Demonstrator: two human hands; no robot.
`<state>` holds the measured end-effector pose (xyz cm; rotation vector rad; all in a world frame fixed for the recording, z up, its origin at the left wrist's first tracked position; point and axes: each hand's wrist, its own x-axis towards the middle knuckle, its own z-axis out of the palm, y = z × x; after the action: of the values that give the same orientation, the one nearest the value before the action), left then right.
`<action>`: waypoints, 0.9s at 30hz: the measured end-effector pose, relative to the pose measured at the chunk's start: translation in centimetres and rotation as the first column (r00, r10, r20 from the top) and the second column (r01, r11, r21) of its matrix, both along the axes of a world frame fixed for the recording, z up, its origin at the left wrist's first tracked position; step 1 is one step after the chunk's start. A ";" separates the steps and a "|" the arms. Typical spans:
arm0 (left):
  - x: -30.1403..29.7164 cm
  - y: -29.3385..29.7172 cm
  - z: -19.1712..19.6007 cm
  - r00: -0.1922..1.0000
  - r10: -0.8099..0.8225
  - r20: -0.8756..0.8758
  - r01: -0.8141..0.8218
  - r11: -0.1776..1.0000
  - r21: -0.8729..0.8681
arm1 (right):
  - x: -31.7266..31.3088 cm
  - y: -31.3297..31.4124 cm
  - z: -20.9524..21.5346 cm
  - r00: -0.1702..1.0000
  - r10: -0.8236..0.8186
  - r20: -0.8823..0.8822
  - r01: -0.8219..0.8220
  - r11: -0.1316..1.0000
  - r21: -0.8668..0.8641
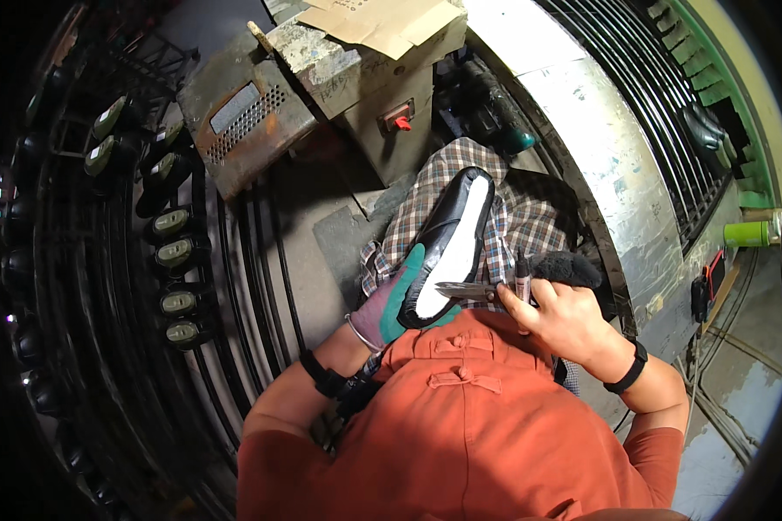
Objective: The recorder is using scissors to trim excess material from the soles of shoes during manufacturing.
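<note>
A black shoe (446,227) with a long white strip (463,252) along its underside lies sole up over my lap, toe and heel slanting from upper right to lower left. My left hand (393,304), in a purple and green glove, grips its lower end. In my bare right hand (554,317) is a slim silver tool with a pointed end (463,290); its exact kind is hard to tell. The tip lies over the white strip near the lower end. A small cylinder (522,276) stands up by my right fingers, next to a dark fuzzy thing (566,268).
Checked cloth (443,169) covers my legs. Ahead stands a worn metal machine (356,82) with a red switch (399,122) and cardboard (378,22) on top. Racks of dark shoes (175,252) fill the left. A metal conveyor edge (613,165) with rollers runs along the right.
</note>
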<state>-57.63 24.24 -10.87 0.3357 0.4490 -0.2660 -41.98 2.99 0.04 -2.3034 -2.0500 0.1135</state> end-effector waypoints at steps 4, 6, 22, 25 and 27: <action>0.0 0.0 0.2 0.995 0.097 -0.008 -0.097 0.978 -0.185 | 0.2 -0.2 -4.6 0.901 -0.121 -0.418 0.161 0.985 0.063; -0.2 0.1 -0.5 0.997 0.076 -0.033 -0.081 0.978 -0.191 | -1.0 0.6 -6.9 0.653 -0.200 -0.731 0.352 0.934 0.059; 0.0 3.0 0.9 0.986 0.160 0.036 -0.129 0.618 0.775 | -1.0 0.7 -10.7 -0.333 -0.076 -0.940 0.701 0.647 -0.301; 0.0 -2.5 3.5 0.959 0.282 0.010 -0.253 0.843 0.474 | -1.0 2.3 -8.8 -0.465 -0.085 -0.881 0.575 0.728 -0.374; 1.3 -2.3 3.7 0.963 0.268 0.038 -0.254 0.844 0.472 | -1.6 3.3 -8.4 -0.433 -0.043 -0.900 0.535 0.791 -0.295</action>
<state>-56.31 21.95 -7.19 0.7451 0.5827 0.1144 -43.57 6.33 -8.41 -1.2058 -0.2478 1.1348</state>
